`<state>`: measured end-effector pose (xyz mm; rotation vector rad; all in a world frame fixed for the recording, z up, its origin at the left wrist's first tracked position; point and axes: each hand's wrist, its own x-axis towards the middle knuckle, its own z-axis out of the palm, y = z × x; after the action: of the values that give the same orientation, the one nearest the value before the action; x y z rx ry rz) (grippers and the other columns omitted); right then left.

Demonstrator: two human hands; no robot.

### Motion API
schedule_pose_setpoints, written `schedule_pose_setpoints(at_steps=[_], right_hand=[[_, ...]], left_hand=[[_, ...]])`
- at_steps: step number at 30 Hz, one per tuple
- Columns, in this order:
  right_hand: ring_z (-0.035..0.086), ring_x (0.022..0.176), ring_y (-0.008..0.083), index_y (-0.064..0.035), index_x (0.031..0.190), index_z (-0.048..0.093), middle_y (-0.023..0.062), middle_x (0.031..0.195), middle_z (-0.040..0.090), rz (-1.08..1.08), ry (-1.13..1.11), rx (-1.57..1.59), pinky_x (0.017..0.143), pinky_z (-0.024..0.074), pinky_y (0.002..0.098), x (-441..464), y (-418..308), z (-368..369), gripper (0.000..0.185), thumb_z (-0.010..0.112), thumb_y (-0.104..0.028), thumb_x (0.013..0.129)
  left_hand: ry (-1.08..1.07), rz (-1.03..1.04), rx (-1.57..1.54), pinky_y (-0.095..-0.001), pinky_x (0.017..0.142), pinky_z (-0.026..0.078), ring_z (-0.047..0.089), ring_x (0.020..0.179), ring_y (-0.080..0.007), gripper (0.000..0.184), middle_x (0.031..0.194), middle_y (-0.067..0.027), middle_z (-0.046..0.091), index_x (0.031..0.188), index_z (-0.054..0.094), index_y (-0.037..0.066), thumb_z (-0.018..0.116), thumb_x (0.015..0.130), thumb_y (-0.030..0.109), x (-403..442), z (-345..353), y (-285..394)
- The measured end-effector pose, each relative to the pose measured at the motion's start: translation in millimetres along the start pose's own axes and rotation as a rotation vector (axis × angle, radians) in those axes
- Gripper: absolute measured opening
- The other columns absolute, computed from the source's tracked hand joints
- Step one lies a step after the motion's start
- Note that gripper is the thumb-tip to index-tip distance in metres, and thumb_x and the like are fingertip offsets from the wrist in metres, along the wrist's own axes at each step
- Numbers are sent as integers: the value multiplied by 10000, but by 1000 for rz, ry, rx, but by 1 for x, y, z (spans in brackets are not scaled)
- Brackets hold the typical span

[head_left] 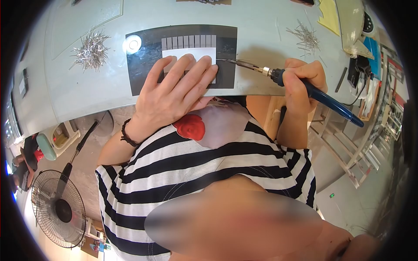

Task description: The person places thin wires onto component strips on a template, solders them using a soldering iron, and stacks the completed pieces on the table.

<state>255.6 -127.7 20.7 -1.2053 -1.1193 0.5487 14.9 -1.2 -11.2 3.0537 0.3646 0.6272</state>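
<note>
A dark rectangular mat (143,71) lies near the table's front edge. On it sits a white card (183,52) with a row of narrow grey strips (189,41) along its far side. My left hand (176,85) rests over the card, palm down, fingers spread and hiding its near part. My right hand (305,82) is closed round a blue soldering iron (328,101), its tip pointing left at the card's right edge. Whether the tip touches anything is too small to tell.
Piles of thin metal pins lie at the left (91,50) and right (305,38) of the table (252,26). A yellow paper (328,16) and a blue item (372,56) are at the right. A standing fan (61,209) is at the lower left.
</note>
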Motion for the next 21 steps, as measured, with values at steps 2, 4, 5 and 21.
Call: schedule_pose_setpoints(at_steps=[2,4,5,21], right_hand=[[319,504,50,-6,778,501,27,572,514,-3,-1,5,457,219,270,0,2,1,166,603,123,802],[317,503,50,-6,774,500,21,571,509,-8,27,2,457,217,270,0,3,4,167,603,123,799],[317,503,50,-6,774,500,21,571,509,-8,26,3,457,217,270,1,4,3,167,603,123,799],[348,518,49,-12,751,493,-7,570,463,65,88,-6,467,253,262,1,-2,8,186,615,117,805]], left_hand=[[-2,1,2,-397,1005,467,630,1106,-185,489,1291,26,661,1281,700,196,705,861,444,1,-1,0],[-5,2,4,-396,1004,468,631,1106,-185,489,1291,25,661,1282,701,196,705,860,443,1,-1,0],[-3,3,5,-395,1002,468,632,1104,-185,488,1291,26,661,1282,701,197,705,861,444,1,-1,0],[-6,14,14,-393,993,468,626,1097,-181,486,1293,30,660,1284,702,208,706,864,452,2,-1,1]])
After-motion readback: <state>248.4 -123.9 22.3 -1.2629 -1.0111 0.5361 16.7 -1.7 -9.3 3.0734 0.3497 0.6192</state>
